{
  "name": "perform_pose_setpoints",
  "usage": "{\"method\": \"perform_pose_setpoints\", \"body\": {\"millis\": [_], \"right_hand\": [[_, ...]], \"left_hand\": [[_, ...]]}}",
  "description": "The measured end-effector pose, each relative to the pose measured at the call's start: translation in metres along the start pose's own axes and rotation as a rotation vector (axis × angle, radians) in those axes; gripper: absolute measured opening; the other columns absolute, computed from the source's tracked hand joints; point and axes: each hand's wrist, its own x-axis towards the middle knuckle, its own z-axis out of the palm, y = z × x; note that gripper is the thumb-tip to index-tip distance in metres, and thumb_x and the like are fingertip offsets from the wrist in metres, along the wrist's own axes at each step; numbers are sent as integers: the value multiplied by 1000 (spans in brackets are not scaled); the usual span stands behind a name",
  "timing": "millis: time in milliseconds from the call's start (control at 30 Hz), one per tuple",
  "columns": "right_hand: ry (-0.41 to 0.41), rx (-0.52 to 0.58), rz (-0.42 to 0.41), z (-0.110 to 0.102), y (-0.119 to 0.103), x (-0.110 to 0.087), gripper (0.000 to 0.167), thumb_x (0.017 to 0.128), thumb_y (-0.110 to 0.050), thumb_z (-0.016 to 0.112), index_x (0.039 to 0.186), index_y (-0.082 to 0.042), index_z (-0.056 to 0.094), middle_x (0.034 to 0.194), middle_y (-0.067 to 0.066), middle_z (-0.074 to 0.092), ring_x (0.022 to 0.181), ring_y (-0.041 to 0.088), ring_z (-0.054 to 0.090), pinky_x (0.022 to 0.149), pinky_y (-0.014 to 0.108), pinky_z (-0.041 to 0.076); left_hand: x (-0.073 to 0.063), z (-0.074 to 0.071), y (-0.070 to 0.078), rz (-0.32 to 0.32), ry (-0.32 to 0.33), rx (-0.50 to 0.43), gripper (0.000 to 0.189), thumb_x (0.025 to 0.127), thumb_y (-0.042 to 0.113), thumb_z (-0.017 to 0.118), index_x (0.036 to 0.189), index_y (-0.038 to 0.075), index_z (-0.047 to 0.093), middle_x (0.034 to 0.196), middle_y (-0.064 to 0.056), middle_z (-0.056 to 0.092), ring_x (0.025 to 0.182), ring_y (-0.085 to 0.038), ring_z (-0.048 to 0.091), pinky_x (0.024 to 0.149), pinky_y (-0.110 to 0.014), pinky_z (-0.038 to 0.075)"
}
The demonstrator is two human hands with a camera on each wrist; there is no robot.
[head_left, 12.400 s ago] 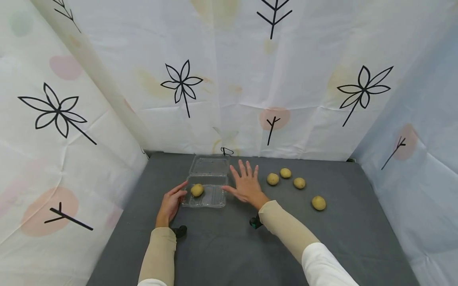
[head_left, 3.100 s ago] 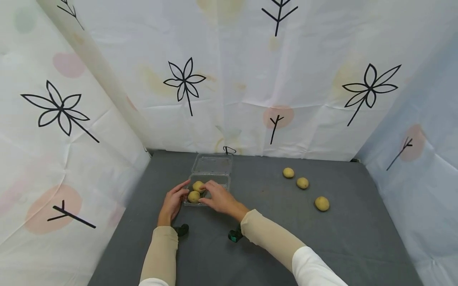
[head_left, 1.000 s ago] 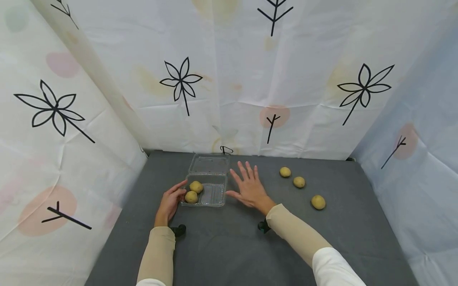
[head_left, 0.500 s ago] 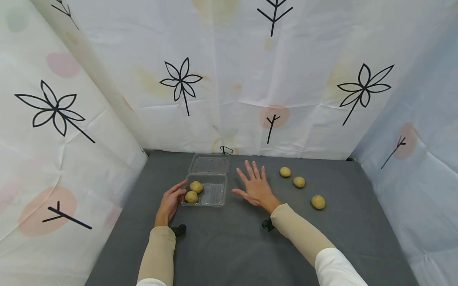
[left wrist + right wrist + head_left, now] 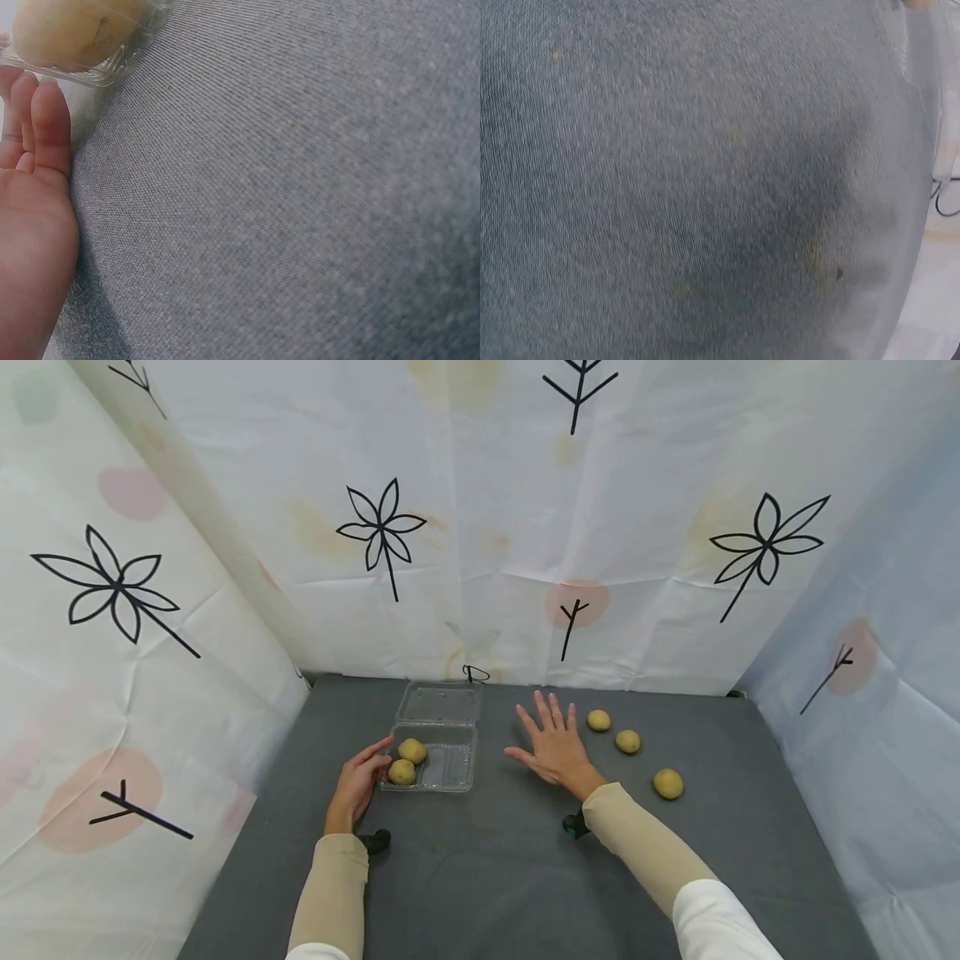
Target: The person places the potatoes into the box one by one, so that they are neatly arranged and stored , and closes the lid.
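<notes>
A clear plastic clamshell container [image 5: 453, 768] lies with its lid [image 5: 438, 703] folded back at the far left of the table. Two yellow potatoes [image 5: 412, 751] sit in its left half. My left hand [image 5: 357, 783] rests against the container's left side, fingertips right at the rim. The left wrist view shows those fingers [image 5: 51, 124] fairly straight beneath the container's edge, close to a potato [image 5: 79, 30]. To the right, my right hand [image 5: 557, 750] is spread palm down over the table, holding nothing. It is out of sight in the right wrist view.
Three more potatoes [image 5: 627, 742] lie on the grey table [image 5: 480, 877], right of my right hand. Patterned white cloth [image 5: 637, 527] hangs along the back and both sides. A dark wrist camera [image 5: 575, 825] sits under my right wrist.
Since the earliest frame, a second potato has gone from the table into the container by my right hand. Over the last second that hand has moved right, spread out. My left hand has stayed.
</notes>
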Motion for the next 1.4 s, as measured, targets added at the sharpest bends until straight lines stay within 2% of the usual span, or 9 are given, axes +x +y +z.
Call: {"method": "perform_pose_setpoints", "body": {"millis": [133, 367, 733, 900, 1033, 1100, 1267, 1400], "right_hand": [[16, 12, 17, -4, 7, -1, 86, 98, -73, 41, 165, -24, 19, 173, 17, 5, 160, 41, 6, 124, 69, 6], [3, 6, 25, -8, 20, -5, 87, 97, -74, 41, 166, -24, 18, 173, 16, 5, 160, 40, 3, 124, 69, 4], [59, 46, 52, -11, 43, -8, 89, 95, -69, 53, 163, -18, 27, 171, 20, 14, 158, 44, 13, 122, 71, 10], [66, 85, 86, -15, 55, -9, 91, 95, -66, 55, 164, -15, 24, 170, 22, 13, 157, 46, 12, 123, 71, 5], [50, 134, 109, -21, 62, -10, 93, 95, -65, 56, 164, -13, 23, 169, 23, 11, 157, 47, 10, 122, 71, 4], [50, 152, 127, -22, 66, -10, 93, 96, -65, 57, 164, -12, 22, 169, 24, 11, 156, 48, 10, 122, 71, 5], [85, 189, 181, -22, 78, -11, 94, 95, -62, 60, 163, -9, 23, 167, 26, 14, 154, 49, 14, 121, 72, 7], [80, 213, 214, -22, 87, -15, 95, 94, -62, 62, 163, -9, 22, 166, 27, 15, 154, 49, 16, 122, 71, 8]], "left_hand": [[0, -1, 0, 1, -9, 3, 46, 102, 14, 61, 148, 14, 56, 74, 8, 59, 70, -11, 52, 72, -27, 48], [0, -2, -1, 7, -13, -8, 47, 102, 14, 61, 148, 12, 55, 75, 8, 60, 70, -11, 52, 71, -27, 49], [2, -2, -2, -17, -1, -21, 44, 101, 14, 62, 144, 16, 60, 77, 7, 62, 72, -12, 53, 71, -27, 49], [3, -2, -2, -10, -12, -20, 45, 101, 13, 62, 146, 15, 58, 75, 7, 60, 71, -12, 53, 72, -28, 49], [1, -2, 0, -4, -15, -23, 45, 102, 13, 62, 147, 14, 57, 75, 6, 59, 71, -13, 52, 71, -27, 48], [-3, -1, 7, -17, -23, -31, 45, 102, 11, 61, 147, 13, 56, 76, 5, 59, 72, -14, 52, 72, -27, 49], [-5, 1, 13, -36, -28, -44, 46, 102, 9, 59, 148, 11, 55, 76, 4, 60, 74, -16, 52, 72, -27, 49], [1, 0, 2, -17, -8, -32, 46, 102, 12, 61, 147, 12, 56, 75, 6, 59, 71, -13, 52, 71, -26, 49]]}}
